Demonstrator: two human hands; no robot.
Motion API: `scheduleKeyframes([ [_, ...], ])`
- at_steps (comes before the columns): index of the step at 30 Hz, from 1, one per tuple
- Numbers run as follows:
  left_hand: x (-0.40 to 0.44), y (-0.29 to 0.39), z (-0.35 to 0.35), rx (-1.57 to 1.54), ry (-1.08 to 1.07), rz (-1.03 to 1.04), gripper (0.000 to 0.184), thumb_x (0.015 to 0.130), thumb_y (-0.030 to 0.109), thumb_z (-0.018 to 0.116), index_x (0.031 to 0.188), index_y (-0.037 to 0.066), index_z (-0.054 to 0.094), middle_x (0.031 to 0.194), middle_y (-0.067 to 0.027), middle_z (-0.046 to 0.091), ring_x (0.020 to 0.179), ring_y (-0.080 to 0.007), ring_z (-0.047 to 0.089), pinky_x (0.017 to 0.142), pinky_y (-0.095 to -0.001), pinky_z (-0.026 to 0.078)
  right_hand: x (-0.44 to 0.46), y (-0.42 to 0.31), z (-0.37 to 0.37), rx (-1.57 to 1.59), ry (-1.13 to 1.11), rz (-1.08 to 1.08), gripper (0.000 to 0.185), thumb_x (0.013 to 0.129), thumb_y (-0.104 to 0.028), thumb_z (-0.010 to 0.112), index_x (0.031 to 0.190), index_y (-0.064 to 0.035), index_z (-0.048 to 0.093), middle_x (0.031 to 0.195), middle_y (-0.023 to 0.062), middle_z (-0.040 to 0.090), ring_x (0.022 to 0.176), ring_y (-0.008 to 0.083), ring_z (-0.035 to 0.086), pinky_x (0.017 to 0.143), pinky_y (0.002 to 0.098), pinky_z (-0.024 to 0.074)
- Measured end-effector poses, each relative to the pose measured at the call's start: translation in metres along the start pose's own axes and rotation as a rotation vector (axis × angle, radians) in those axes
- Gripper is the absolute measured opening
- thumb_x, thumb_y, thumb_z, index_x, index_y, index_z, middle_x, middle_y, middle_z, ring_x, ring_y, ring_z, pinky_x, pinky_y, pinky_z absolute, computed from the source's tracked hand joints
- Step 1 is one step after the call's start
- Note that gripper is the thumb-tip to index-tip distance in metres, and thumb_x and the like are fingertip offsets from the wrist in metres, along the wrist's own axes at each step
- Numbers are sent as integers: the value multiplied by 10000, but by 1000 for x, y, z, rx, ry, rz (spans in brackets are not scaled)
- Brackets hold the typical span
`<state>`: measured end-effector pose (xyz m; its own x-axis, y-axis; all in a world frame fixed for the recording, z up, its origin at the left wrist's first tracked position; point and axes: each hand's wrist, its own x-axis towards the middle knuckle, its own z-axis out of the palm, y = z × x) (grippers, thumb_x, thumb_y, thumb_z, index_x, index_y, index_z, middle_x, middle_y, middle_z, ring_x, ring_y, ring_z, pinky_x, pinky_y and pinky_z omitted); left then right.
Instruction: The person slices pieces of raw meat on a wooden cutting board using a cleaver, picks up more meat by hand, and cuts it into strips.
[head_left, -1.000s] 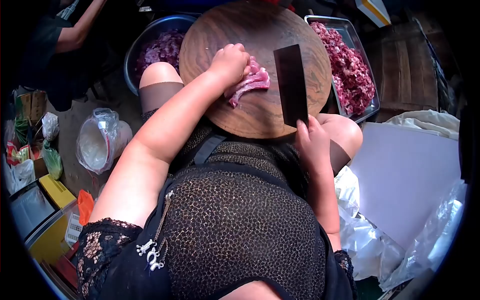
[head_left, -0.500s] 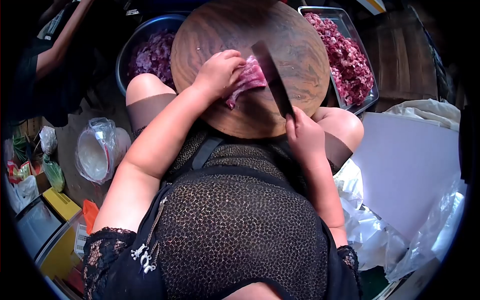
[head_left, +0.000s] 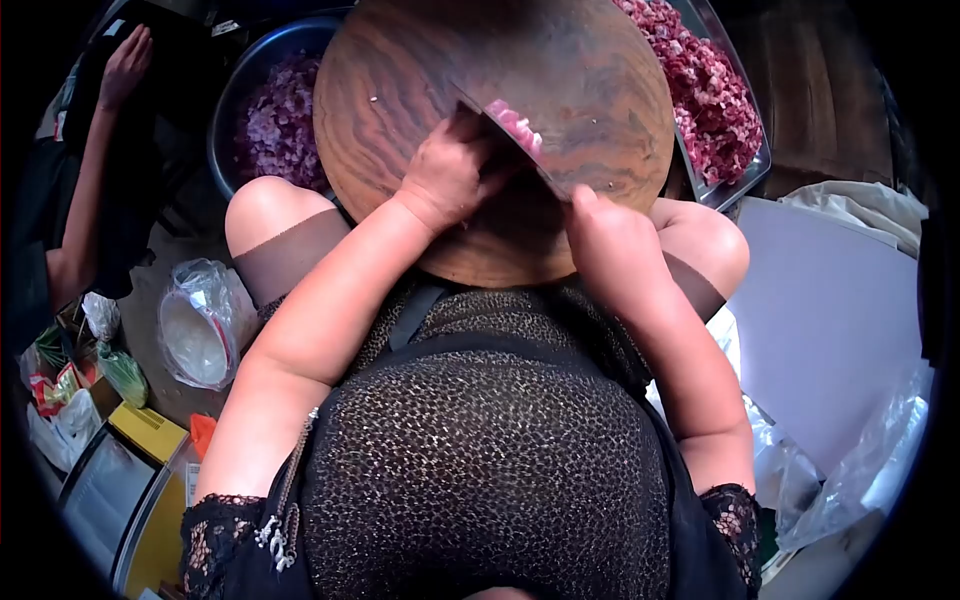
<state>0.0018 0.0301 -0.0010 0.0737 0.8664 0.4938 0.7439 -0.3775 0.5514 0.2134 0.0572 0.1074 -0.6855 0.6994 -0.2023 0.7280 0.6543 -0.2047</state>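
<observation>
Wood-grain round block, one thin dark cleaver, now slanted right up by the left hand; half a second ago the gap was wider. Pink meat on the block just peeks past the blade, glossy, mostly hidden now. Right hand has its fingers wrapped on the cleaver; left fingers are shadowed, can't tell. Two chopped heaps flank it.

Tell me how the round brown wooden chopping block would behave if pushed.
The round brown wooden chopping block is probably heavy, being broad, solid-looking wood. It should feel stiff: its top shows no bend. Its round outline might let it turn, though its support is hidden.
</observation>
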Motion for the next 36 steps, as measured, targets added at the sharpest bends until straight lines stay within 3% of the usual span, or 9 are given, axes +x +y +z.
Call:
scheduleKeyframes([
  [3,8,4,3,-31,127,22,291,775,189,738,1047,92,699,1067,-96,656,1027,-298,608,933,-392,496,49,-9,12,-9,46,-68,69,834,-49,537,885,-11,567,786,195,686,698,340,700,602,435,568],
  [9,5,11,-10,28,-16,-18,394,744,227,781,1087,79,660,1119,-115,620,1059,-318,589,938,-403,492,56,12,-9,71,-16,-56,165,925,-136,496,917,-16,609,823,211,681,831,394,676,699,477,546],
  [11,2,14,-15,-94,43,-327,405,737,231,801,1078,55,668,1170,-160,584,1069,-331,580,955,-398,478,27,29,-20,121,-169,87,183,933,-175,520,926,-13,605,811,231,668,810,411,666,682,502,528],
  [17,-12,4,-26,4,-56,-125,248,778,197,773,955,47,687,1069,-123,636,1031,-322,597,901,-404,488,-35,23,2,222,141,153,209,956,-224,543,898,-27,580,748,221,656,724,402,655,647,506,511],
  [21,-15,6,-22,21,15,-29,244,754,202,771,934,60,685,1037,-102,629,960,-340,597,866,-413,499,-43,-3,4,137,89,60,167,962,-167,531,921,-10,569,759,207,649,712,391,655,613,476,522],
  [27,-10,10,-19,-35,-17,-114,241,767,238,757,936,71,715,977,-104,646,928,-330,615,828,-409,518,-21,-15,-9,82,-54,46,96,902,-91,528,870,-5,555,758,199,659,727,371,672,622,467,539],
  [31,-19,2,-9,27,10,-107,261,748,240,761,945,74,716,995,-116,651,938,-332,618,862,-408,520,42,-29,9,71,17,7,94,853,-66,509,865,-12,585,784,190,675,757,362,681,663,452,556],
  [33,-20,4,-11,38,-43,-109,302,733,236,765,976,69,700,1023,-130,643,978,-334,611,878,-406,516,73,-30,9,75,19,-77,137,879,-122,527,919,-32,621,838,190,690,816,364,681,696,469,548],
  [36,-17,10,-25,-118,-104,-174,390,717,227,800,1032,49,656,1126,-151,606,1070,-341,580,920,-407,499,78,-8,3,117,77,58,191,926,-194,529,991,-53,641,864,197,693,833,380,678,734,472,545],
])
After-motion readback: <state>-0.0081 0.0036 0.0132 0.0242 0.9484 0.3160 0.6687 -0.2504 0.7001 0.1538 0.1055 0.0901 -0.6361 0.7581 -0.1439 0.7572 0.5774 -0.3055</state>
